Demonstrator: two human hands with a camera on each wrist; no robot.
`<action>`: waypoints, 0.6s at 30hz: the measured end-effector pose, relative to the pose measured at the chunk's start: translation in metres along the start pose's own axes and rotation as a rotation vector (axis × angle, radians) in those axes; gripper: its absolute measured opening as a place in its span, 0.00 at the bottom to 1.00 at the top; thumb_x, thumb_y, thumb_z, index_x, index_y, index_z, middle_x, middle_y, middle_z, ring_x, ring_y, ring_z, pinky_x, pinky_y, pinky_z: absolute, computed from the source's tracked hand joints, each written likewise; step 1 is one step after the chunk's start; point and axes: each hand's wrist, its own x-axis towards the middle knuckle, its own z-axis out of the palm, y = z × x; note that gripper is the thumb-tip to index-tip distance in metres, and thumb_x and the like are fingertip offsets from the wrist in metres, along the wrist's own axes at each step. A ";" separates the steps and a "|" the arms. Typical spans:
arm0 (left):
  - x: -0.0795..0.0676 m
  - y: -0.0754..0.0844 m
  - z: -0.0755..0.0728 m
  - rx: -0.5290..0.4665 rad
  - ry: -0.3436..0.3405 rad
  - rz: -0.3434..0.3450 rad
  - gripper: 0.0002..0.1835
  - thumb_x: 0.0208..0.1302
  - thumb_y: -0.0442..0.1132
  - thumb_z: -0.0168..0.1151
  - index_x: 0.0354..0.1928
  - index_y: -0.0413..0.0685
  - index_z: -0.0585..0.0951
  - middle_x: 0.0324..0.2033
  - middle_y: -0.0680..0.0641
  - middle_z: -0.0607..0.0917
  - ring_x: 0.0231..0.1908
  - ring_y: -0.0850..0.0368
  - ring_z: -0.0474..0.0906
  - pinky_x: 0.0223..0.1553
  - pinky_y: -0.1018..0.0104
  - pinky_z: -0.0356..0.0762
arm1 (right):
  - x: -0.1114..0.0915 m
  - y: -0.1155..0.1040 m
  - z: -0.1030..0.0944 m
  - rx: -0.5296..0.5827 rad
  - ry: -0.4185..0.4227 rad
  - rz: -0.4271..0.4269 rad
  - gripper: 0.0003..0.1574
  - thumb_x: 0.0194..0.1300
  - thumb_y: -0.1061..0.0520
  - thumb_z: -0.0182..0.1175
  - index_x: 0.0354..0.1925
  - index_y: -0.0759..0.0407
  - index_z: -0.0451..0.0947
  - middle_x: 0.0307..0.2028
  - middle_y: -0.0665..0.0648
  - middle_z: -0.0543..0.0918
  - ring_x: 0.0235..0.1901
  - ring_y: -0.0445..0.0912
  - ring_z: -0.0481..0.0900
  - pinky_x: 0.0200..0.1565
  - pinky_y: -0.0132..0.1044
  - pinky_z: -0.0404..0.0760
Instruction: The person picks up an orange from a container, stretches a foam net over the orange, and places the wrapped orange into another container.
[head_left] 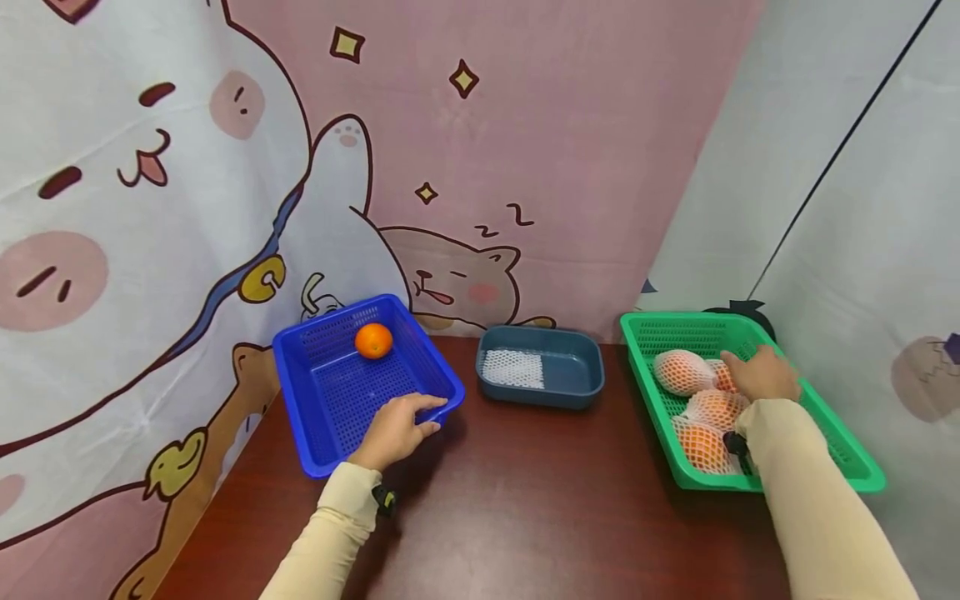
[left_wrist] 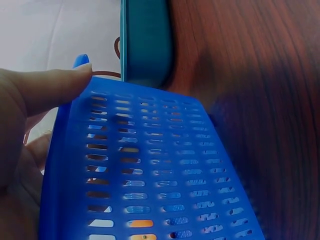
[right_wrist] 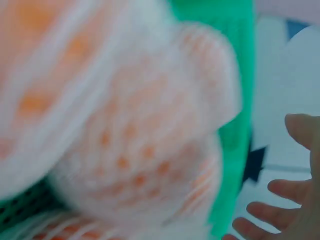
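Observation:
My left hand (head_left: 397,429) grips the near right rim of a blue plastic basket (head_left: 330,329). In the left wrist view, the thumb (left_wrist: 55,90) lies over the rim and the other fingers are on the opposite side. A bare orange (head_left: 373,341) lies in that basket near its back. Over the green basket (head_left: 667,335) on the right is my right hand (head_left: 765,375), beside oranges wrapped in white foam nets (head_left: 703,446). Its fingers (right_wrist: 287,190) are spread apart and hold nothing in the right wrist view, where the wrapped oranges (right_wrist: 145,135) appear blurred and close.
Between the baskets, a dark teal tray (head_left: 572,373) stands at the back of the brown table (head_left: 570,500), with an empty white foam net (head_left: 513,368) in its left part. A printed cloth (head_left: 570,167) hangs behind the table and along its sides.

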 end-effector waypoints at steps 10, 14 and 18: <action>0.001 0.001 0.000 -0.010 -0.010 -0.006 0.20 0.55 0.37 0.73 0.51 0.57 0.86 0.48 0.52 0.85 0.50 0.51 0.80 0.53 0.51 0.73 | -0.035 -0.068 0.003 0.185 0.052 -0.370 0.52 0.72 0.35 0.47 0.74 0.70 0.45 0.65 0.80 0.57 0.61 0.74 0.59 0.53 0.70 0.62; 0.000 0.002 0.000 -0.017 -0.008 -0.008 0.20 0.54 0.36 0.74 0.51 0.57 0.86 0.47 0.51 0.85 0.50 0.50 0.80 0.53 0.51 0.74 | -0.056 -0.084 0.014 0.178 0.006 -0.433 0.51 0.70 0.37 0.52 0.74 0.67 0.47 0.67 0.77 0.58 0.62 0.71 0.60 0.54 0.68 0.64; 0.000 0.003 -0.001 -0.018 -0.006 -0.017 0.20 0.54 0.36 0.74 0.51 0.57 0.86 0.47 0.52 0.85 0.50 0.51 0.80 0.53 0.51 0.73 | -0.076 -0.090 0.029 0.124 -0.063 -0.451 0.54 0.67 0.40 0.59 0.74 0.68 0.47 0.68 0.76 0.57 0.62 0.71 0.61 0.55 0.67 0.65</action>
